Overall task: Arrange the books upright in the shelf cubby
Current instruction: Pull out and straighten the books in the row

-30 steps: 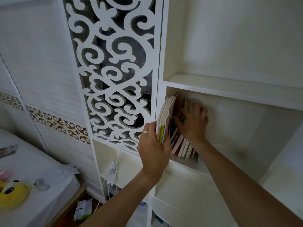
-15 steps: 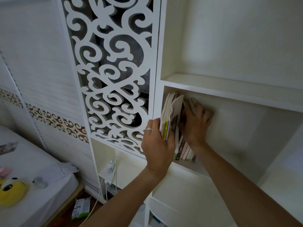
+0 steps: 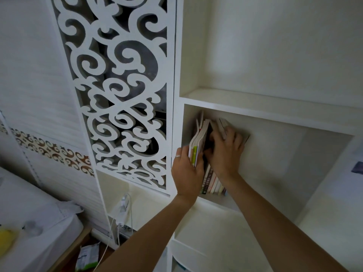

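Observation:
A white shelf cubby [image 3: 275, 112] holds several books at its left end. My left hand [image 3: 186, 171], a ring on one finger, grips a small bundle of books [image 3: 198, 140] with a green spine, held upright against the cubby's left wall. To the right, a row of books [image 3: 213, 183] stands leaning, their spines showing below my wrist. My right hand [image 3: 225, 152] lies flat on the tops of that row, fingers spread, pressing it to the right. A dark gap shows between bundle and row.
A white carved scroll panel [image 3: 121, 85] stands left of the cubby. The cubby's right part [image 3: 284, 163] holds nothing. Below are lower shelves, a charger with cable [image 3: 121, 211], and a white bed [image 3: 29, 222] at lower left with a yellow toy.
My left hand has pushed the bundle deeper into the cubby, beside the left wall. My right hand has stayed on the leaning row, which stands more upright. The camera moved closer.

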`<action>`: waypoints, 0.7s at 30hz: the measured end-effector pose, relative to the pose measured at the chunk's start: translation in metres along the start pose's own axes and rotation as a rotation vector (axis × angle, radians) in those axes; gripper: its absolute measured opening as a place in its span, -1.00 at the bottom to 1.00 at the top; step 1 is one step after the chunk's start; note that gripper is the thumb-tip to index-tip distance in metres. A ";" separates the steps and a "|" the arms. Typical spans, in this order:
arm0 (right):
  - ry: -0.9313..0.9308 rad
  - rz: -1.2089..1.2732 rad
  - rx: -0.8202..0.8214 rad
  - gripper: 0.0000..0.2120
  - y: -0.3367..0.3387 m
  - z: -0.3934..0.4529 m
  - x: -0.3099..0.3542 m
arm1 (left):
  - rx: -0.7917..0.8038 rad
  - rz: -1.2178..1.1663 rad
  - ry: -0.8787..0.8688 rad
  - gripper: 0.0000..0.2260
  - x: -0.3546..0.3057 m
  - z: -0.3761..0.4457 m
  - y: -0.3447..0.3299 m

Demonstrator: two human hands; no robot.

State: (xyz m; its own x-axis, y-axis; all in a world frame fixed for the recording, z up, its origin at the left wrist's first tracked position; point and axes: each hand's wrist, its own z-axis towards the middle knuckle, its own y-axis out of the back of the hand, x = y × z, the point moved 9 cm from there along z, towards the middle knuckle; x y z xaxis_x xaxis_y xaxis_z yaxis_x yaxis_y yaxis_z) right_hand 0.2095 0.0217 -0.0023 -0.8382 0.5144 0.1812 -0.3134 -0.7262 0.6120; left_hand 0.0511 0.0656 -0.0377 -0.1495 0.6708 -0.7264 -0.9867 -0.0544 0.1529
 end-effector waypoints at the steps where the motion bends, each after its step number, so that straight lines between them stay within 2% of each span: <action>1: -0.004 -0.003 0.002 -0.67 0.000 0.000 0.000 | 0.001 0.007 0.023 -0.73 0.003 0.003 -0.005; 7: 0.018 -0.025 0.020 -0.68 0.000 -0.002 0.007 | 0.067 -0.106 0.142 -0.72 0.016 0.015 -0.025; 12: 0.023 -0.004 -0.005 -0.63 0.000 -0.002 0.005 | 0.002 -0.061 0.031 -0.66 0.013 0.005 -0.028; 15: 0.023 0.002 -0.018 -0.71 0.000 -0.001 0.005 | -0.011 -0.065 0.024 -0.64 0.013 0.008 -0.028; 21: 0.014 0.034 0.001 -0.73 0.002 -0.001 0.009 | 0.120 -0.204 0.090 -0.64 0.019 0.022 -0.047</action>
State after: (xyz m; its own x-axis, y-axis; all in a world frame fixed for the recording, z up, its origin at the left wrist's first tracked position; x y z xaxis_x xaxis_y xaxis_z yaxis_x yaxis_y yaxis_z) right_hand 0.2006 0.0249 -0.0005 -0.8546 0.4827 0.1915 -0.2838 -0.7429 0.6063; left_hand 0.0955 0.0972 -0.0441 0.0414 0.5901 -0.8063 -0.9833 0.1670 0.0718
